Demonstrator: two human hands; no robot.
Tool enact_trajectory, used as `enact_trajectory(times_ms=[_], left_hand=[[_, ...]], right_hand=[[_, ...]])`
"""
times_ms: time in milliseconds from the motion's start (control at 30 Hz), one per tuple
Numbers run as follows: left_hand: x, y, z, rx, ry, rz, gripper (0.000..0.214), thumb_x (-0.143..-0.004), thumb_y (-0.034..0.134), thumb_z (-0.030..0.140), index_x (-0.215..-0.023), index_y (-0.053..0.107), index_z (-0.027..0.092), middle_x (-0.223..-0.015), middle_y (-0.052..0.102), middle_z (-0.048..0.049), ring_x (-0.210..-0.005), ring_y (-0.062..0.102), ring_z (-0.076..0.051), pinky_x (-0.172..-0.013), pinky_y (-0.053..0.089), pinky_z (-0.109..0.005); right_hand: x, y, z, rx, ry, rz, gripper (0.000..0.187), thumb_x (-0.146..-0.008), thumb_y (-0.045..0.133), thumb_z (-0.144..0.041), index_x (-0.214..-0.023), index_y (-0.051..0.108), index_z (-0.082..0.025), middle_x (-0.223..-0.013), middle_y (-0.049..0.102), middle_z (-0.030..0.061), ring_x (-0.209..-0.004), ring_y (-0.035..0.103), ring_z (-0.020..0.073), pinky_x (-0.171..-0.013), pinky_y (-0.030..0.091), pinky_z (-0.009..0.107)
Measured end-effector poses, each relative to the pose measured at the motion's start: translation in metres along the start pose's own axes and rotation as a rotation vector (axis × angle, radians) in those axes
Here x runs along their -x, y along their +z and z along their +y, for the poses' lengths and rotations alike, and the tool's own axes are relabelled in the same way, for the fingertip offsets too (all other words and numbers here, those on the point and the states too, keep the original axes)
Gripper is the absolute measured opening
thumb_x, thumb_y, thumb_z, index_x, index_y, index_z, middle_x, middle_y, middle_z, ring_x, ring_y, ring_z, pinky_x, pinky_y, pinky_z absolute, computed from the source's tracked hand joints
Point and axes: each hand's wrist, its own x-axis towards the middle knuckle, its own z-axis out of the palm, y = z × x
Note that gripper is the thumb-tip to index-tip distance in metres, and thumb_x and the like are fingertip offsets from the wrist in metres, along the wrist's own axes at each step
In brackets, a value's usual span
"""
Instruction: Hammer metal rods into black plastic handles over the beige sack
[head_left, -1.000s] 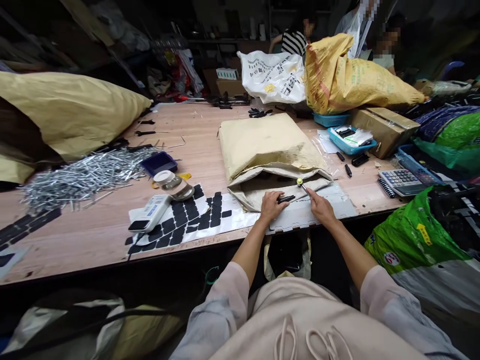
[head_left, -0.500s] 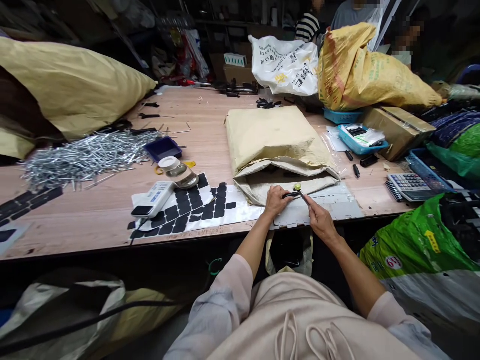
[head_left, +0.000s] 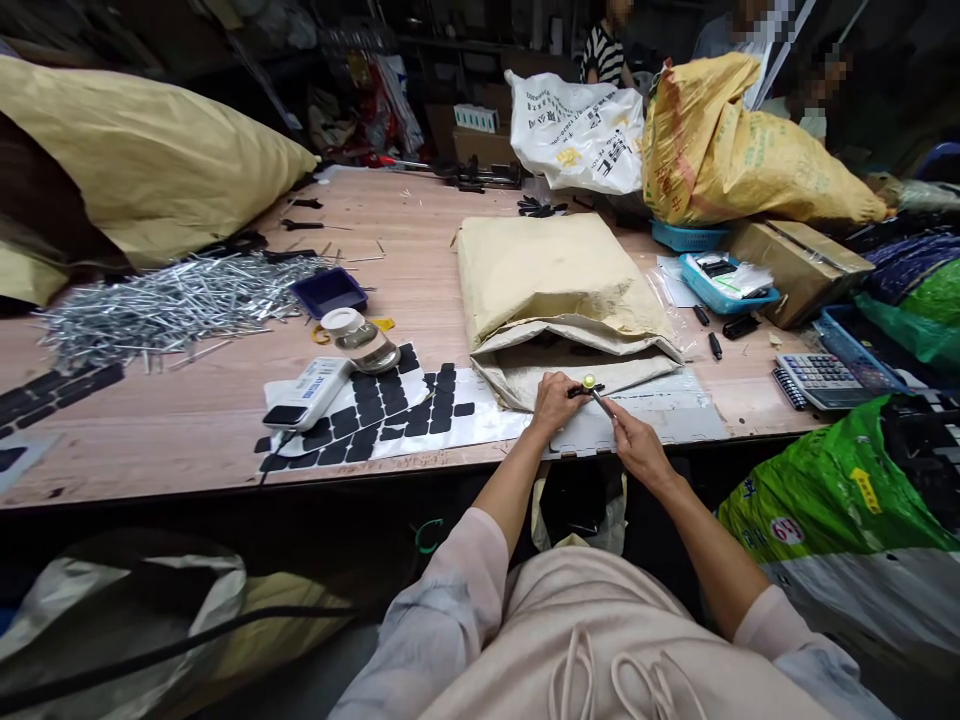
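My left hand (head_left: 556,401) is closed around a small black part (head_left: 576,391) at the mouth of a flat tan sack (head_left: 551,275). My right hand (head_left: 632,440) pinches a thin tool with a yellow-green round end (head_left: 589,383), whose end meets the black part. Both hands rest over a grey plastic sheet (head_left: 667,410) at the front edge of the wooden table (head_left: 187,430). Just left of my hands lies a white sheet of black adhesive pads (head_left: 390,405).
A white handheld device (head_left: 304,393) and a clear jar (head_left: 356,340) sit on the pad sheet. Behind are a heap of metal pins (head_left: 165,305) and a dark blue tray (head_left: 328,291). Right: blue basket (head_left: 720,280), cardboard box (head_left: 799,262), calculator (head_left: 821,375), green bag (head_left: 832,490). People sit beyond the yellow sack (head_left: 727,150).
My right hand has drawn back towards me and swung the tool's tip onto the black part. My left hand has lifted the part slightly. The view has shifted a little.
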Motion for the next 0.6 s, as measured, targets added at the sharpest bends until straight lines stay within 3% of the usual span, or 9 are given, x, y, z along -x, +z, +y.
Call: enact_trajectory(times_ms=[100,233,400,500,600], left_hand=[[0.002,-0.001,0.001,0.003,-0.005,-0.006,0.018,-0.081,0.076,0.035,-0.097,0.079,0.028,-0.091,0.066,-0.0048,-0.101,0.052,-0.024,-0.091,0.044,-0.037],[0.002,0.001,-0.001,-0.001,-0.014,0.005,0.017,-0.081,0.076,0.034,-0.096,0.079,0.026,-0.093,0.066,-0.0044,-0.101,0.052,-0.023,-0.093,0.042,-0.037],[0.002,-0.004,0.002,0.014,0.026,-0.007,0.018,-0.080,0.076,0.035,-0.096,0.077,0.026,-0.093,0.066,-0.0039,-0.101,0.052,-0.024,-0.093,0.041,-0.038],[0.024,-0.014,0.013,0.016,0.137,0.002,0.018,-0.080,0.076,0.037,-0.094,0.076,0.025,-0.098,0.067,-0.0051,-0.104,0.052,-0.024,-0.095,0.040,-0.039],[0.072,-0.022,0.025,0.000,0.287,-0.007,0.020,-0.082,0.073,0.042,-0.094,0.075,0.027,-0.112,0.065,-0.0066,-0.112,0.052,-0.026,-0.101,0.038,-0.042]], right_hand=[[-0.013,-0.011,0.007,0.023,0.016,0.045,0.051,-0.100,0.036,-0.024,-0.150,0.047,-0.028,-0.133,0.066,0.0032,-0.119,0.062,0.0220,-0.099,0.050,0.033],[-0.034,-0.024,0.018,0.178,0.204,0.054,0.053,-0.099,0.038,-0.023,-0.151,0.046,-0.028,-0.119,0.072,0.0076,-0.106,0.066,0.0249,-0.089,0.050,0.034],[-0.044,-0.023,0.024,0.301,0.288,0.021,0.054,-0.101,0.035,-0.025,-0.156,0.037,-0.028,-0.108,0.073,0.0107,-0.094,0.067,0.0258,-0.078,0.046,0.032],[-0.045,-0.021,0.024,0.307,0.295,0.009,0.054,-0.102,0.035,-0.026,-0.156,0.036,-0.028,-0.106,0.073,0.0102,-0.093,0.067,0.0254,-0.076,0.045,0.032],[-0.045,-0.022,0.024,0.306,0.293,0.001,0.054,-0.102,0.034,-0.026,-0.156,0.036,-0.028,-0.107,0.073,0.0102,-0.093,0.067,0.0248,-0.077,0.044,0.031]])
